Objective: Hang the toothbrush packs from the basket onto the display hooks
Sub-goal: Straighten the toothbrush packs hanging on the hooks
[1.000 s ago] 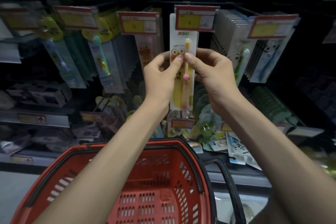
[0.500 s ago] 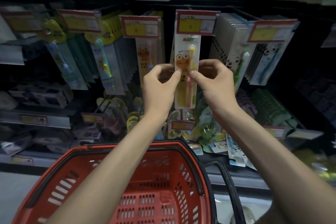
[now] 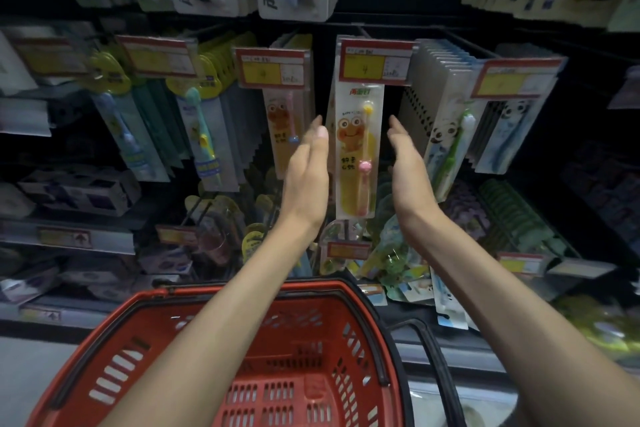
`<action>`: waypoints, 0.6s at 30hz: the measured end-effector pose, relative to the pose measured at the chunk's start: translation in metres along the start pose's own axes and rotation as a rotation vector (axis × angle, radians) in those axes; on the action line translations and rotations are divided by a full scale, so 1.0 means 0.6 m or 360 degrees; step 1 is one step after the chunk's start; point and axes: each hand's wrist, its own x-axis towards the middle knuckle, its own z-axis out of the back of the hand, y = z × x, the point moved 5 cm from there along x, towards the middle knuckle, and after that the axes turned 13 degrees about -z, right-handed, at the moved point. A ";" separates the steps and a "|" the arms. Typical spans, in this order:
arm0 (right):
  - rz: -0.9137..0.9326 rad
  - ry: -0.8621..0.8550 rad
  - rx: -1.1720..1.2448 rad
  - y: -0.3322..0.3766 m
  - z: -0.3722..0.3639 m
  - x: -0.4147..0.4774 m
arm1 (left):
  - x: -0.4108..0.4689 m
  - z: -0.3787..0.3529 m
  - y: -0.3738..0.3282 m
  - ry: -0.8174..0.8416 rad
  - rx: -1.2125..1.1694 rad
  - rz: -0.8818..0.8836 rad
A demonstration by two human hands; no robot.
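A yellow toothbrush pack (image 3: 358,152) with a cartoon frog and a pink-handled brush hangs from a display hook under a red-and-yellow price tag (image 3: 375,61). My left hand (image 3: 308,173) is flat and open just left of the pack, fingers pointing up, not touching it. On the pack's right side my right hand (image 3: 408,163) is open too, a small gap away. Below my forearms stands the red plastic basket (image 3: 145,319); the parts of its floor that show hold no packs.
Neighbouring hooks carry other toothbrush packs: an orange frog pack (image 3: 282,125) to the left, panda packs (image 3: 446,135) to the right, green and blue ones (image 3: 204,135) farther left. More packs hang above and on a lower row. A black basket handle (image 3: 440,367) lies at right.
Both hands pinched the yellow pack at its middle and settled it lower on the hook. They have now let go and spread apart to either side; the pack hangs alone.
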 end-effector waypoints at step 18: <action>-0.0117 0.0347 0.0179 -0.028 -0.021 0.081 | 0.060 -0.027 0.046 0.0075 -0.0299 0.0341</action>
